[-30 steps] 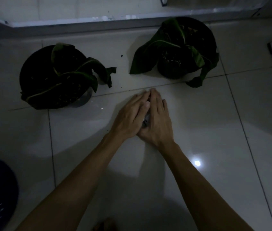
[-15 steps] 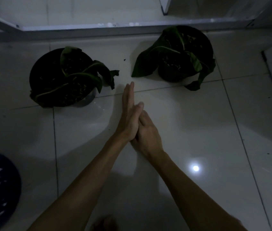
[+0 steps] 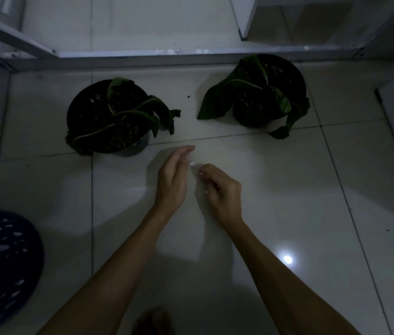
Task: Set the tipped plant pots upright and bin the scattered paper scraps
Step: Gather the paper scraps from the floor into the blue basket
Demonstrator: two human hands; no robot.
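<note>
The scraps are what I'm after: small white bits show between my two hands, near the middle of the floor, just in front of the tile joint that runs below the pots. A second ago my hands lay flat together over that spot, then half a second ago pressed palm to palm; now they have parted. My right hand is curled into a loose fist, with white flecks at the fingertips, so I judge it has closed on some paper, though the dim light leaves the amount hidden. My left hand stands on edge beside it, fingers straight and held apart from anything, acting as a wall to sweep against; one scrap sits just at its fingers.

Both pots look upright already: the left pot and the right pot stand toward the far edge of the floor, near the sill, leaves drooping over their rims. A few dark crumbs lie between them, soil I'd guess.

The bin, dark and perforated, is at the near left corner of the floor, well apart from my hands. So gathering seems almost done, and carrying the handful over to it is what I judge comes next
</note>
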